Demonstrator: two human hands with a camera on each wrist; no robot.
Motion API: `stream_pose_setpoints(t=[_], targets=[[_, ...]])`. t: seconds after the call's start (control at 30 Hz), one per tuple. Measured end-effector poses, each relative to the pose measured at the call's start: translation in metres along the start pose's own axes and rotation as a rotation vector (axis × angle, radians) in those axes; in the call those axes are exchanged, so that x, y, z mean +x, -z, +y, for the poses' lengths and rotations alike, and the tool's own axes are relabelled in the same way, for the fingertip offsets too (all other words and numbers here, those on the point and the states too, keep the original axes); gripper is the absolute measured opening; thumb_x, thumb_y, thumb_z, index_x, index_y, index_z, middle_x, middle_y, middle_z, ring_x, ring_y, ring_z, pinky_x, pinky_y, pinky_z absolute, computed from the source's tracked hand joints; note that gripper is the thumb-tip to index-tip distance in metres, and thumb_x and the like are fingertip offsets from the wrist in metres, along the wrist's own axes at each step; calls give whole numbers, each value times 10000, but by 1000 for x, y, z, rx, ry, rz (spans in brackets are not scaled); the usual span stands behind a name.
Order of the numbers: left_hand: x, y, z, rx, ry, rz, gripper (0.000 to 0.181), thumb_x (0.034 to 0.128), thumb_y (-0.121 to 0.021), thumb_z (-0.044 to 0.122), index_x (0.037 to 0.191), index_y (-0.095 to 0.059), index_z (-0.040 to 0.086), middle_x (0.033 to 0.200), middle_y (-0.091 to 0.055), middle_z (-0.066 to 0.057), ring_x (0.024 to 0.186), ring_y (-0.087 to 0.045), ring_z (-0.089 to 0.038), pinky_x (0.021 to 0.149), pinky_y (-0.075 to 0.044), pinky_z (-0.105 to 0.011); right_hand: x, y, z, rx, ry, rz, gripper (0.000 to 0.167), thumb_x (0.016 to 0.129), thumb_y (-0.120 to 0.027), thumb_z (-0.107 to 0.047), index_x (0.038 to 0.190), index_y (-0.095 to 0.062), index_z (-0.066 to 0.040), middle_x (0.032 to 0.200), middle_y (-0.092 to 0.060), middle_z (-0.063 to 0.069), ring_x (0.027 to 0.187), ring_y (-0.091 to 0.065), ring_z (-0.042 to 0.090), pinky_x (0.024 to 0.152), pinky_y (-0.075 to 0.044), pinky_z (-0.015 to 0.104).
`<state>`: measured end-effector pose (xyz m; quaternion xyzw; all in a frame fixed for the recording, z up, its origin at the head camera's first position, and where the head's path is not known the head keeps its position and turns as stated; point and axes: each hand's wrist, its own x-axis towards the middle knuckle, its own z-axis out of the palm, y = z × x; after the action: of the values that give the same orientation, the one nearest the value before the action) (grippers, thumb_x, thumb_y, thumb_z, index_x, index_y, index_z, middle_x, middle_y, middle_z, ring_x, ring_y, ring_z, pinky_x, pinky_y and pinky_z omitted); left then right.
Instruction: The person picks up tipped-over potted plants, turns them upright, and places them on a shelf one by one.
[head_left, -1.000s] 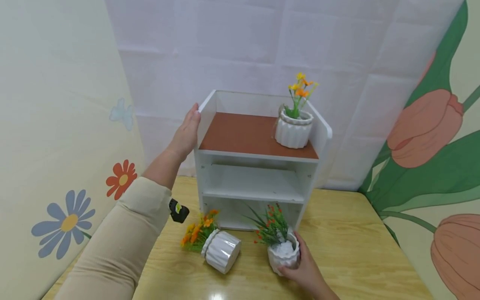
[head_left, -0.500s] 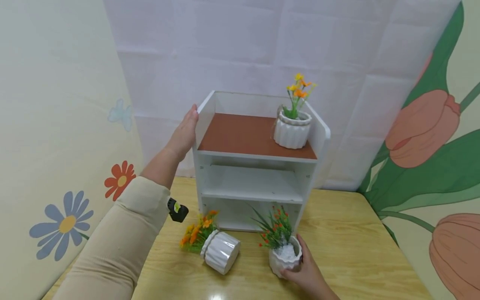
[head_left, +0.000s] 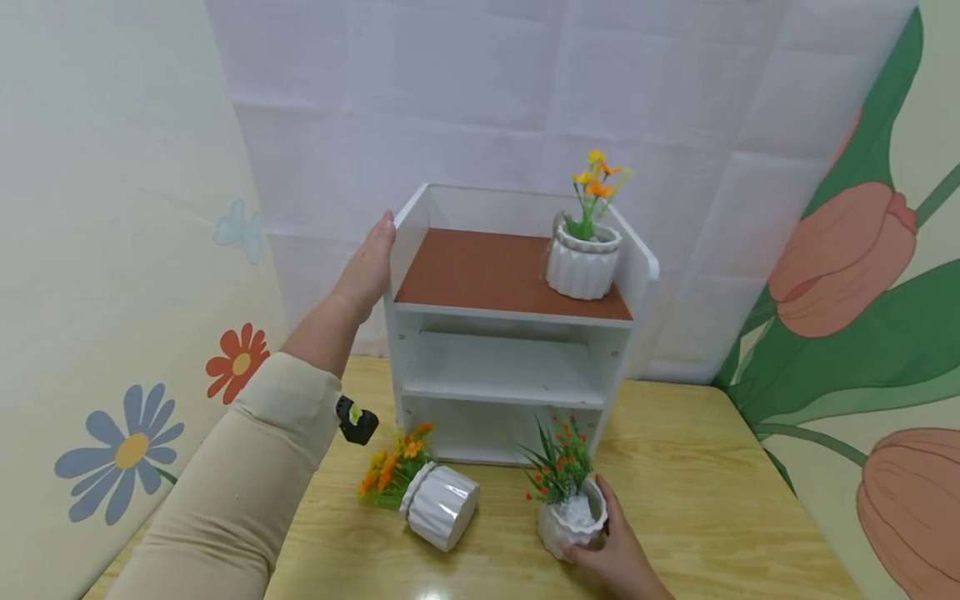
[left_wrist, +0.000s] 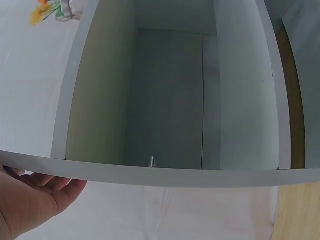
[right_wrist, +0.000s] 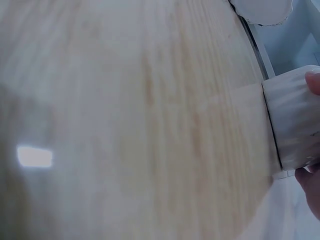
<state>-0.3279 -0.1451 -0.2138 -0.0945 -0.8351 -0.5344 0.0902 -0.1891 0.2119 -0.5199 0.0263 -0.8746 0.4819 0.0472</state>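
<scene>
My left hand (head_left: 367, 271) rests with extended fingers against the outer left side of a small white shelf unit (head_left: 517, 311). In the left wrist view its fingers (left_wrist: 62, 192) touch the outside of the side panel. My right hand (head_left: 621, 546) grips a white ceramic flowerpot (head_left: 558, 533) from the right, thumb in front. Green leaves and small red flowers (head_left: 558, 467) rise from this pot, which stands on the table. In the right wrist view the pot's wall (right_wrist: 295, 120) shows between thumb and fingers, partly cut off by the frame.
A second white pot (head_left: 444, 508) with orange flowers (head_left: 393, 468) lies on its side on the wooden table (head_left: 712, 500). Another white pot (head_left: 583, 271), with yellow and orange flowers, stands on the shelf's brown top. A black device (head_left: 356, 421) shows beside the left sleeve.
The red-flowered plant has swung from leaning left to more upright as my right hand turned its pot slightly. My left hand has stayed against the shelf unit.
</scene>
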Motion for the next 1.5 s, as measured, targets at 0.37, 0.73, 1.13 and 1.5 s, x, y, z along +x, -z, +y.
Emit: stream_pose_setpoints(t=[0.37, 0.73, 1.13, 1.5], targets=[[-3, 0, 0, 16, 14, -7, 627, 1028, -89, 548, 1584, 51, 293, 1638, -144, -110, 1489, -164, -369, 1161, -127, -687, -2, -1, 1, 5, 14, 20, 1131, 634, -909, -165, 1532, -228, -72, 1423, -492, 256, 1266, -503, 353, 1033, -414, 397], [-3, 0, 1, 16, 15, -15, 622, 1030, -95, 542, 1581, 59, 298, 1663, -68, -66, 1506, -120, -361, 1165, -98, -686, -5, -11, -3, 180, -77, 46, 1167, 665, -895, -133, 1558, -145, -83, 1497, -389, 281, 1342, -409, 421, 1110, -303, 559], [-2, 0, 0, 19, 21, -8, 616, 1033, -90, 532, 1582, 57, 293, 1668, -43, -56, 1519, -88, -357, 1169, -84, -681, -6, -17, -7, 164, -123, 107, 1113, 661, -894, -144, 1531, -207, -42, 1456, -441, 256, 1313, -450, 390, 1098, -327, 518], [-3, 1, -1, 18, 22, -13, 616, 1033, -94, 533, 1580, 64, 300, 1665, -55, -67, 1512, -100, -375, 1155, -94, -701, -7, -19, -10, 151, -141, 137, 1068, 654, -902, -163, 1506, -271, -39, 1434, -473, 231, 1309, -459, 373, 1088, -346, 505]])
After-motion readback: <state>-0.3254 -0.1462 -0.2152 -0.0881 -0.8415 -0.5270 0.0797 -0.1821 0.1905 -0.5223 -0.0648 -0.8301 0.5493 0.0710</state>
